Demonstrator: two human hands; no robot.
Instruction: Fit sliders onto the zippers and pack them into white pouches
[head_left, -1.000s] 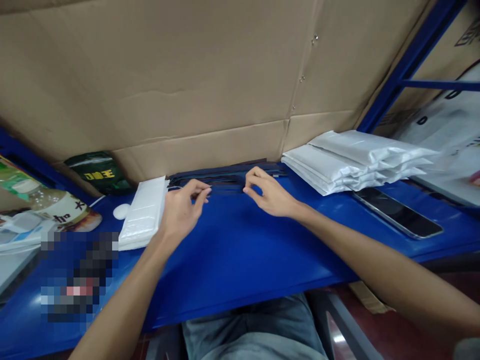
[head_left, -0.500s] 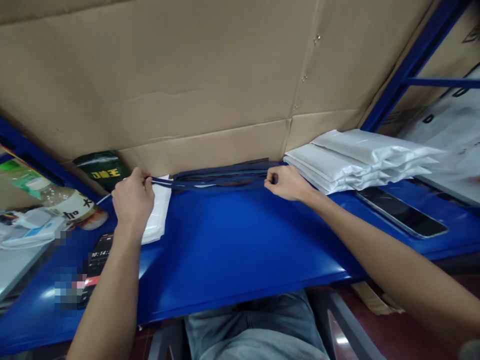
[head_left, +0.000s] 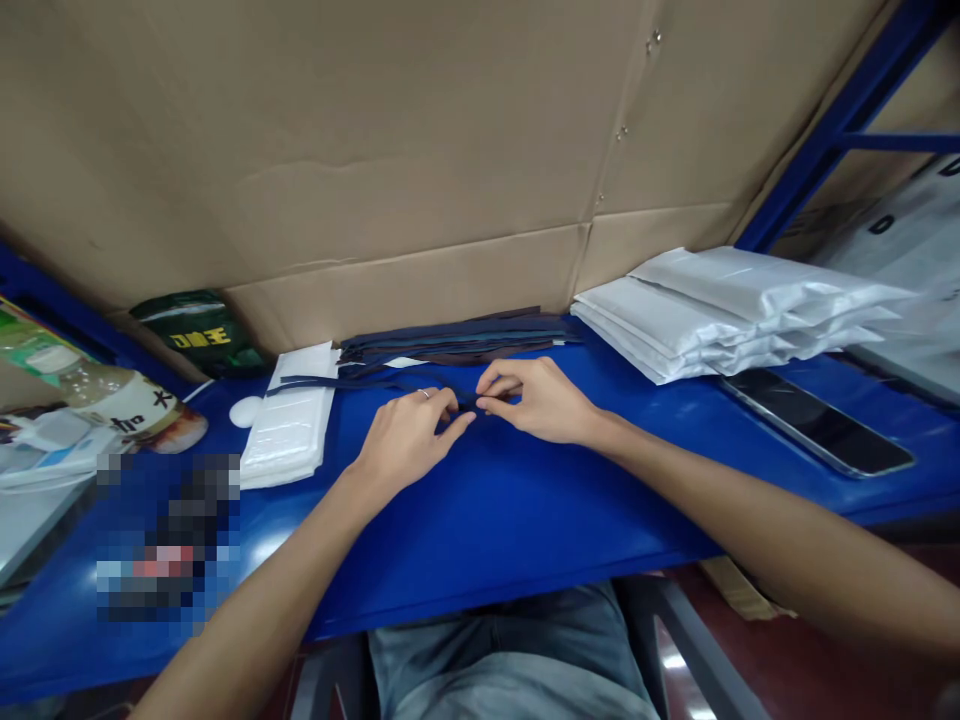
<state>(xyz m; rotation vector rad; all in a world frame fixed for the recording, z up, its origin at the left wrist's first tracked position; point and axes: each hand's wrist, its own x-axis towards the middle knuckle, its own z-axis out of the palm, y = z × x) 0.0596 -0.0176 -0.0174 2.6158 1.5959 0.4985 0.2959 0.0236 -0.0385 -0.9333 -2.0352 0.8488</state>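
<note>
Blue table point(head_left: 480, 520), frame centre: left hand point(head_left: 409, 435) and right hand point(head_left: 540, 400) meet fingertip to fingertip, both pinched on dark strip point(head_left: 330, 382), which trails left over white pad point(head_left: 289, 430). Behind: dark strip stack point(head_left: 450, 343) against cardboard wall point(head_left: 375, 150).

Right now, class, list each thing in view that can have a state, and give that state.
dark strip, slack, lying along the blue table
left hand, fingers pinched on the dark strip
right hand, fingers pinched on the dark strip
strip pile, stacked flat
white packets, stacked
phone, flat, screen dark
bottle, on its side
</note>
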